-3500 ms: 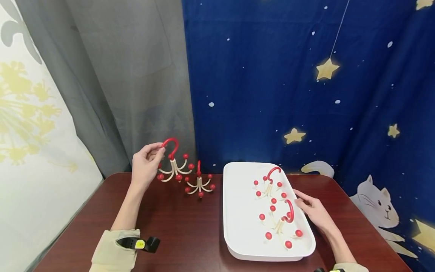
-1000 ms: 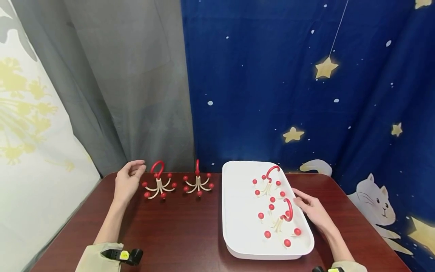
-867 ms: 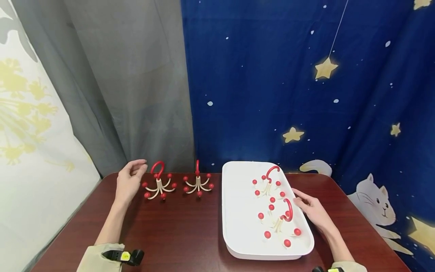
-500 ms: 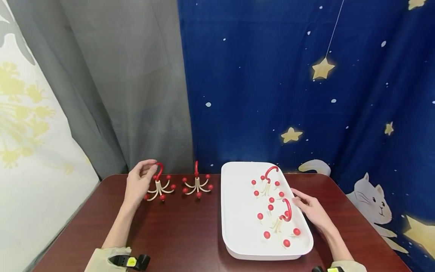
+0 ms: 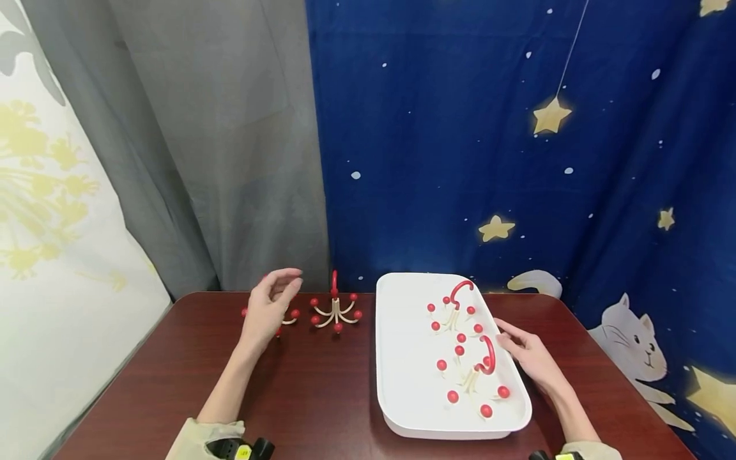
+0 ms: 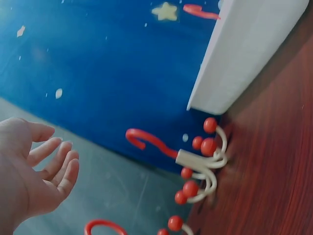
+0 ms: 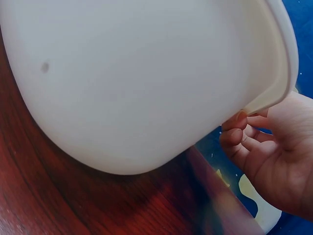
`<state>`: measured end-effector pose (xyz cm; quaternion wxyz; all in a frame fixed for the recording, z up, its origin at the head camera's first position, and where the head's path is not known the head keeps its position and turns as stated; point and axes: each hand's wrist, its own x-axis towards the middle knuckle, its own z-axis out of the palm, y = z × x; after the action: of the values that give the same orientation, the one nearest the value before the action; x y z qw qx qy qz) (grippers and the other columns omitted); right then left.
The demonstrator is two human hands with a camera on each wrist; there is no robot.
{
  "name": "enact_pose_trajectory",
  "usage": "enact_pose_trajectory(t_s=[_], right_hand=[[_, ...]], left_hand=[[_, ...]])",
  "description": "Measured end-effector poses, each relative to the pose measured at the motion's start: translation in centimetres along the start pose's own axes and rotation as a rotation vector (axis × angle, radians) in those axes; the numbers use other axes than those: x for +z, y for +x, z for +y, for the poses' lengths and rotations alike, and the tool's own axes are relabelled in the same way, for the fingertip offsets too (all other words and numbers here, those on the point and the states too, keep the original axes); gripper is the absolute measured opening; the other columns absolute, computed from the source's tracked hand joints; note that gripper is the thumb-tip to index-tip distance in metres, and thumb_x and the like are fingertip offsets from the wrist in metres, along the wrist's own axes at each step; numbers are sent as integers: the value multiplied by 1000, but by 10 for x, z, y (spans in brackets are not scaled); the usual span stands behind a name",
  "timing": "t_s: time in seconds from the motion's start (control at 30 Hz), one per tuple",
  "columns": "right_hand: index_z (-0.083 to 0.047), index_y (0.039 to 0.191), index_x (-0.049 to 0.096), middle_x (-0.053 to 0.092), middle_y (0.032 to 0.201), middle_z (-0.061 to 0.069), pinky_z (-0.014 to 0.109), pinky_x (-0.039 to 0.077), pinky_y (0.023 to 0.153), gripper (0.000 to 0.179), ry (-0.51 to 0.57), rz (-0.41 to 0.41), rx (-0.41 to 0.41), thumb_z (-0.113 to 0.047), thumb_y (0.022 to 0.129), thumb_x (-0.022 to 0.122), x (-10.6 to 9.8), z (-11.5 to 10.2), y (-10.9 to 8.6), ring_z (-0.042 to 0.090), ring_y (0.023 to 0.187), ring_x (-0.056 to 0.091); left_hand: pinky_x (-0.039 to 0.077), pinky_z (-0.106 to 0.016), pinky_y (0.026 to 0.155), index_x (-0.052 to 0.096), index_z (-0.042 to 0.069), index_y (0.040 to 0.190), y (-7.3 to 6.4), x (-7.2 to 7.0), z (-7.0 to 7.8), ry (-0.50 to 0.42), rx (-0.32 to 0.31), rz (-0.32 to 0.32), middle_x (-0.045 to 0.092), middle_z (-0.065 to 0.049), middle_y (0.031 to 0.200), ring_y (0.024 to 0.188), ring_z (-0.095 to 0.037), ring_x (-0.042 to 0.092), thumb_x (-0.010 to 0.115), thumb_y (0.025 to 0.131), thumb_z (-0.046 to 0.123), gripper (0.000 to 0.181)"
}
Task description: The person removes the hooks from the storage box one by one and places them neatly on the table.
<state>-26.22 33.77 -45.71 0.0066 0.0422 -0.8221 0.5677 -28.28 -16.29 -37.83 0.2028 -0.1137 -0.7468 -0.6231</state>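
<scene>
My left hand [image 5: 269,313], fingers relaxed and holding nothing, is in front of a hook hanger [image 5: 291,319] at the table's back left, hiding most of it. Another hook hanger [image 5: 336,310] stands just to the right, with a red hook on top and cream arms ending in red balls. In the left wrist view, this hanger [image 6: 193,159] is apart from my left fingers. My right hand [image 5: 531,358] holds the right rim of the white tray [image 5: 402,358], its fingertips under the lip in the right wrist view. Two similar hangers [image 5: 454,313] are inside the tray, along its right side.
The dark red wooden table [image 5: 310,396] bears everything. Behind it hang a grey curtain [image 5: 230,160] and a blue curtain [image 5: 425,160] with stars. A pale patterned cloth [image 5: 63,255] hangs at the left.
My left hand has set a hanger down at the back left and let go. It then touched the hook and has moved right, away from it. The right hand has stayed at the tray.
</scene>
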Motion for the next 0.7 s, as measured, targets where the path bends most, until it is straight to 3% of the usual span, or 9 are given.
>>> enact_pose_trajectory(t_s=[0.27,0.7], right_hand=[[0,152,41,62,125,27,31,59,77,56,4,4,1,-26,105,58,0,2,0,20,91,70],[0,152,41,63,124,26,31,59,77,57,15,-9,-9,-25,105,58,0,2,0,20,91,70]], left_hand=[[50,-19,86,66,1,122,-7,29,11,-81,10,-73,67,-16,117,105,-23,63,66,100,13,26],[52,-25,88,66,2,122,-17,67,26,-203,1,-152,68,-12,117,101,-18,66,68,98,12,26]])
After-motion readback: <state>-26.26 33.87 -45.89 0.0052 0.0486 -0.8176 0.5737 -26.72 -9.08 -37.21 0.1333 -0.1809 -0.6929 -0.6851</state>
